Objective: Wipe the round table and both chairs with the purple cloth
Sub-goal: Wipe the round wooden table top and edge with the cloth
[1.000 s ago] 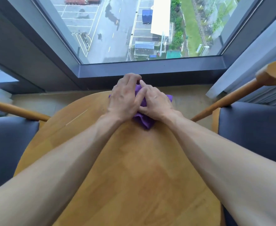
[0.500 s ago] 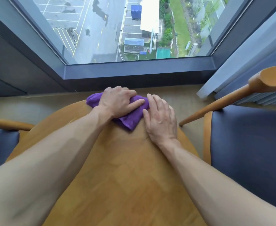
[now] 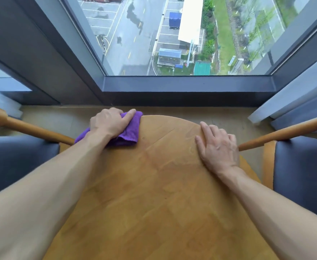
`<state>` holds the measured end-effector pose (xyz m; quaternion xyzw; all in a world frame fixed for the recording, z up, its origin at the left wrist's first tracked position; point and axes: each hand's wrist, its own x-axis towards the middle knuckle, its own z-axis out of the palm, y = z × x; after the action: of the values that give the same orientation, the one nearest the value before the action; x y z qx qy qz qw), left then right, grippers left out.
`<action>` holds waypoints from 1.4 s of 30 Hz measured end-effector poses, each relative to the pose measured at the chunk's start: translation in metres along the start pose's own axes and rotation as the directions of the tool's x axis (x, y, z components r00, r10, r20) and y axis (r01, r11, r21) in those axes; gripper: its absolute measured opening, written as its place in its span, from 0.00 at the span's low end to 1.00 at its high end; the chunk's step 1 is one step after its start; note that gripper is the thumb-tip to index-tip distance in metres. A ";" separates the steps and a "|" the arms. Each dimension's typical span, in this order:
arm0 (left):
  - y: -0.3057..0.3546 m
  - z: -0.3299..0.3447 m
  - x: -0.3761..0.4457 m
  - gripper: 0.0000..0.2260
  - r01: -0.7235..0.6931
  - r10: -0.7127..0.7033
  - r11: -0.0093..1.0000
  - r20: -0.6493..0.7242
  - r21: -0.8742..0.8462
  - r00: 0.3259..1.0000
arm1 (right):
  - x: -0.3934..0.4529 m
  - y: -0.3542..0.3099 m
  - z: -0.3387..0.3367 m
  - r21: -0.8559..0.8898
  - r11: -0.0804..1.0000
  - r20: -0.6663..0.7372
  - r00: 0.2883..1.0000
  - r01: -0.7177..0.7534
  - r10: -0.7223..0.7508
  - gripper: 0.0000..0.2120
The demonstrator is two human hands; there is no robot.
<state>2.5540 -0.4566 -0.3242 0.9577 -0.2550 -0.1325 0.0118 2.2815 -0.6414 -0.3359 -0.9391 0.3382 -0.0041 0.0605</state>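
Head view: purple cloth (image 3: 129, 131) at the far left rim of the round wooden surface (image 3: 154, 194), pressed under the left hand (image 3: 110, 122).

Left grip curled over the bunched cloth, thumb stretched along its far edge; right hand (image 3: 218, 147) flat on the wood near the right rim, fingers straight, holding nothing. Flanked by a dark-cushioned left chair (image 3: 19, 162) and right chair (image 3: 304, 169), wooden armrests angled toward the rim. Beyond, a dark window sill (image 3: 187, 85) above a street far below. Against half a second ago: cloth slid further left, hands now well apart rather than side by side.
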 end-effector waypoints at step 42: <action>-0.188 0.062 -0.312 0.31 0.604 -0.684 0.611 0.043 -0.512 0.728 | -0.264 -0.258 -0.014 0.099 0.920 0.211 0.895 0.380 -0.392 0.19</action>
<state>2.3690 -0.1375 -0.3236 0.9555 0.1519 -0.1121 0.2268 2.2406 -0.2783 -0.2834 -0.9797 0.1359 0.0820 0.1227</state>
